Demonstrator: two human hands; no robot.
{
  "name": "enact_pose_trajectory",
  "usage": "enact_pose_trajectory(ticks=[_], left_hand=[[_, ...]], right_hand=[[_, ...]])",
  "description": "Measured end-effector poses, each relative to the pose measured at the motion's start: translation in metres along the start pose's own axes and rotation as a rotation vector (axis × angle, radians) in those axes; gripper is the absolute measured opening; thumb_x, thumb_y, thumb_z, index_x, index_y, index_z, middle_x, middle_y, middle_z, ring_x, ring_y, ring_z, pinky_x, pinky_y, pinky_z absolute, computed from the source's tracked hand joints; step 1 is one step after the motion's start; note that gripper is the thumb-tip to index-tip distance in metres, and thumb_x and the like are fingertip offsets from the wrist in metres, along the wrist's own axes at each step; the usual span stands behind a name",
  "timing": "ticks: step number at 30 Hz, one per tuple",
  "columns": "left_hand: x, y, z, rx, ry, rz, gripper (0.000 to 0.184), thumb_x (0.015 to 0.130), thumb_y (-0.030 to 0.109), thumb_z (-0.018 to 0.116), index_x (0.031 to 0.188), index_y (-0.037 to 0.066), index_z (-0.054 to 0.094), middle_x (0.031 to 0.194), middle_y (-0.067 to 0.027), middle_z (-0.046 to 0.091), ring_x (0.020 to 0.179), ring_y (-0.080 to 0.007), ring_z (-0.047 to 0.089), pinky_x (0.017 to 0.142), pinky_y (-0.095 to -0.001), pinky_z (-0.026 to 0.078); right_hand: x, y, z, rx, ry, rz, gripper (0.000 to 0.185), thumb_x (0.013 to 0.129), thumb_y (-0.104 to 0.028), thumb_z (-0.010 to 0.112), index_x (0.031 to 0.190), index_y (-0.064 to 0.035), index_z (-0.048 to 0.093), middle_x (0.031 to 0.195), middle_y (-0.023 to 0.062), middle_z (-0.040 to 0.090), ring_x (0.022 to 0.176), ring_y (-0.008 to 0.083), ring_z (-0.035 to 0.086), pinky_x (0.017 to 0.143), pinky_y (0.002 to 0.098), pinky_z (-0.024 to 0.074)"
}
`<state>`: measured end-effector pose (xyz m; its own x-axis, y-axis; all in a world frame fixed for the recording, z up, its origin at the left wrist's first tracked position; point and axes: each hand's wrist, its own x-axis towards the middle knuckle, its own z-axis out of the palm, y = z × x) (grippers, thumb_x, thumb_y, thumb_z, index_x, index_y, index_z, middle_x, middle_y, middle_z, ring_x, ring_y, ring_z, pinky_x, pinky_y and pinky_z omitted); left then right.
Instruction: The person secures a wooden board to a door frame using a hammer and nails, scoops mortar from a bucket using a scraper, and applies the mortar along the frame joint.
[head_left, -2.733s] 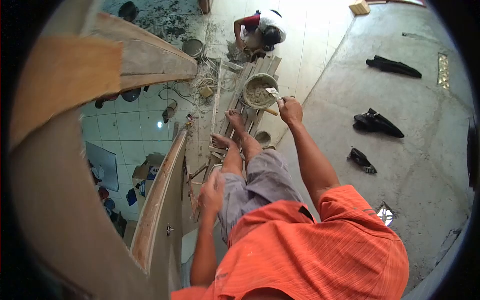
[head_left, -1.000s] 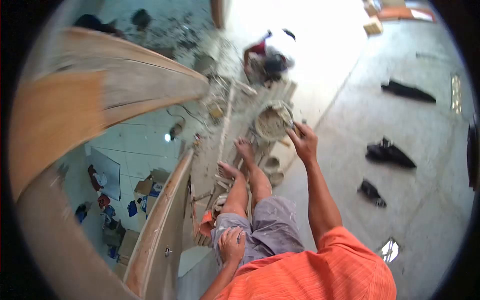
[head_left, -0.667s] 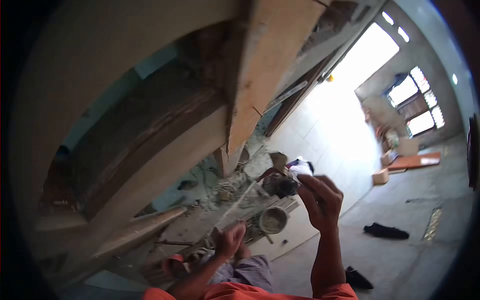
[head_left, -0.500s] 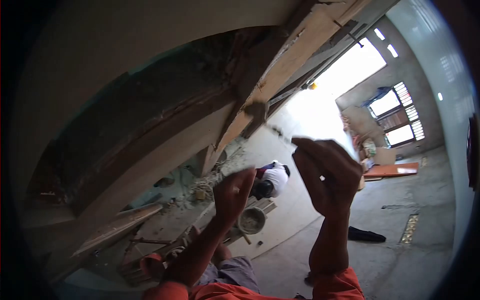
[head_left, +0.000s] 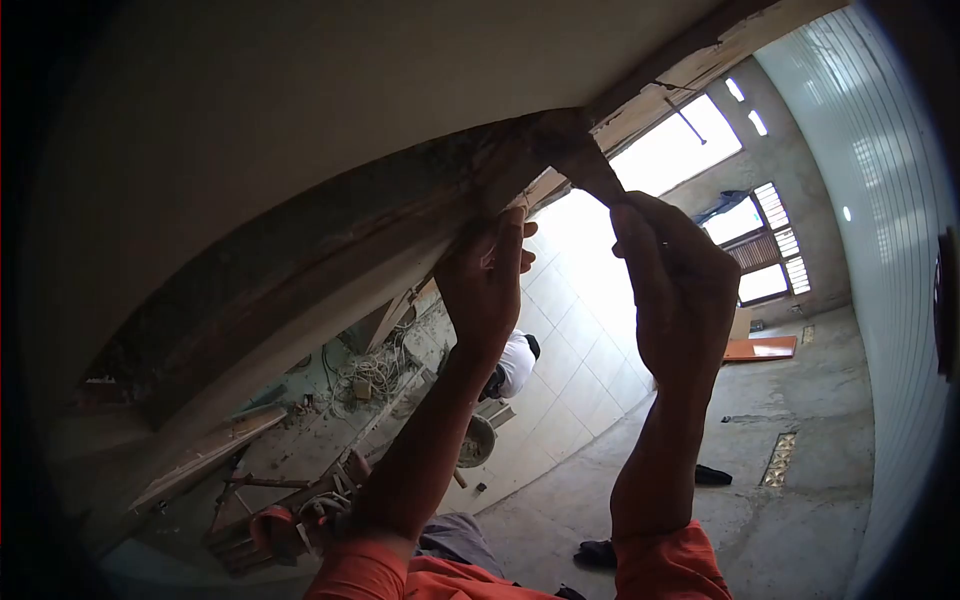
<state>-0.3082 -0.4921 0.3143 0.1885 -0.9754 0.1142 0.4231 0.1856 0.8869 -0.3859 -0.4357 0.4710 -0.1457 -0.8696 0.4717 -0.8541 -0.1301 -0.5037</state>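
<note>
Both my hands are raised toward the underside of a pale curved arch [head_left: 400, 100]. My right hand [head_left: 685, 285] pinches the lower end of a dark, flat strip [head_left: 592, 165] between thumb and fingers. The strip runs up and left from the fingertips toward the arch edge; I cannot make out its material. My left hand [head_left: 485, 285] is closed, fingers curled and thumb up, just below the arch and left of the strip. Whatever it may hold is hidden. Rough dark masonry [head_left: 300, 240] shows along the arch's recessed underside.
Far below, a person in a white top [head_left: 515, 365] bends over beside a bucket [head_left: 476, 442]. Tangled cord [head_left: 365, 380] and rubble lie at lower left. A rod [head_left: 685, 120] juts out near the upper opening. An orange board [head_left: 760, 348] lies on the floor at right.
Both hands have moved up, closer to the arch, the left one most. A blurred thing hanging between them now appears as a dark strip at my right fingertips. The view has shifted.
</note>
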Motion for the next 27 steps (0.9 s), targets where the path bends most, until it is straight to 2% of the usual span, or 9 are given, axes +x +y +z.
enact_pose_trajectory(ticks=[3, 8, 13, 15, 17, 19, 23, 25, 27], left_hand=[[0.0, -0.001, 0.003, -0.006, 0.024, 0.016, 0.037, 0.106, 0.032, 0.062, 0.112, -0.001, 0.076, 0.092, -0.0117, 0.079, 0.063, -0.0124, 0.07, 0.061, -0.027, 0.058], [0.0, 0.0, 0.006, -0.019, 0.043, -0.029, 0.037, 0.105, 0.032, 0.063, 0.112, -0.002, 0.076, 0.093, -0.0127, 0.079, 0.065, -0.0123, 0.071, 0.062, -0.0269, 0.059], [0.002, 0.002, 0.003, -0.011, 0.059, -0.047, 0.037, 0.104, 0.032, 0.065, 0.113, -0.001, 0.077, 0.094, -0.0138, 0.079, 0.066, -0.0124, 0.071, 0.062, -0.0269, 0.059], [0.004, 0.002, 0.004, -0.031, 0.053, -0.058, 0.038, 0.104, 0.033, 0.065, 0.111, -0.002, 0.077, 0.095, -0.0141, 0.079, 0.067, -0.0127, 0.072, 0.062, -0.0269, 0.059], [0.004, 0.004, 0.002, -0.007, 0.031, -0.056, 0.039, 0.104, 0.034, 0.065, 0.11, -0.002, 0.077, 0.095, -0.0144, 0.079, 0.068, -0.0131, 0.072, 0.063, -0.0271, 0.059], [0.005, 0.004, -0.002, 0.019, 0.011, -0.062, 0.039, 0.104, 0.034, 0.065, 0.109, -0.003, 0.077, 0.095, -0.0147, 0.079, 0.069, -0.0135, 0.073, 0.064, -0.0274, 0.059], [-0.005, -0.004, -0.014, 0.092, -0.079, 0.034, 0.042, 0.105, 0.035, 0.062, 0.117, -0.004, 0.073, 0.093, -0.0139, 0.079, 0.071, -0.0149, 0.074, 0.066, -0.0287, 0.06], [-0.022, -0.013, -0.027, 0.119, -0.12, 0.116, 0.042, 0.106, 0.035, 0.061, 0.121, -0.004, 0.072, 0.093, -0.0139, 0.079, 0.072, -0.0155, 0.075, 0.067, -0.0295, 0.06], [-0.055, -0.03, -0.058, 0.376, -0.316, 0.077, 0.043, 0.106, 0.034, 0.06, 0.127, -0.002, 0.068, 0.098, -0.0153, 0.079, 0.076, -0.0167, 0.076, 0.069, -0.0309, 0.061]], right_hand=[[0.0, 0.002, 0.003, -0.065, 0.073, -0.1, 0.028, 0.101, -0.024, 0.071, 0.116, -0.0016, 0.076, 0.078, 0.0062, 0.074, 0.059, 0.0051, 0.058, 0.053, 0.0242, 0.0403], [-0.006, -0.022, -0.003, -0.264, 0.044, -0.052, 0.025, 0.103, -0.021, 0.069, 0.115, -0.001, 0.076, 0.079, 0.0069, 0.075, 0.062, 0.0043, 0.06, 0.051, 0.023, 0.0402], [-0.012, -0.018, -0.005, -0.208, 0.059, -0.05, 0.026, 0.103, -0.022, 0.069, 0.117, -0.0014, 0.075, 0.084, 0.0099, 0.076, 0.072, 0.0097, 0.069, 0.062, 0.0262, 0.051], [-0.019, -0.019, -0.011, -0.128, 0.105, 0.04, 0.018, 0.097, -0.016, 0.072, 0.107, -0.0023, 0.078, 0.084, 0.0131, 0.077, 0.068, 0.0146, 0.071, 0.061, 0.0308, 0.0516], [-0.031, -0.026, -0.021, -0.148, 0.086, 0.077, 0.019, 0.098, -0.016, 0.072, 0.109, -0.0016, 0.077, 0.083, 0.0113, 0.076, 0.069, 0.0111, 0.068, 0.062, 0.0281, 0.0503], [-0.049, -0.024, -0.027, -0.07, 0.049, 0.249, 0.023, 0.101, -0.018, 0.07, 0.114, 0.0002, 0.076, 0.083, 0.0101, 0.074, 0.072, 0.0107, 0.067, 0.063, 0.0274, 0.05], [-0.081, -0.008, -0.011, 0.349, -0.038, 0.284, 0.023, 0.107, -0.017, 0.057, 0.119, 0.0011, 0.064, 0.091, 0.0078, 0.07, 0.069, 0.0087, 0.063, 0.06, 0.0254, 0.0484], [-0.083, -0.002, 0.008, 0.369, -0.079, 0.187, 0.017, 0.108, -0.014, 0.05, 0.115, 0.0002, 0.056, 0.096, 0.0092, 0.068, 0.066, 0.0091, 0.062, 0.056, 0.026, 0.0484], [-0.078, 0.008, 0.022, 0.359, -0.118, 0.096, 0.02, 0.109, -0.014, 0.048, 0.123, 0.0005, 0.047, 0.089, 0.0085, 0.063, 0.063, 0.0069, 0.055, 0.054, 0.0217, 0.0473]])
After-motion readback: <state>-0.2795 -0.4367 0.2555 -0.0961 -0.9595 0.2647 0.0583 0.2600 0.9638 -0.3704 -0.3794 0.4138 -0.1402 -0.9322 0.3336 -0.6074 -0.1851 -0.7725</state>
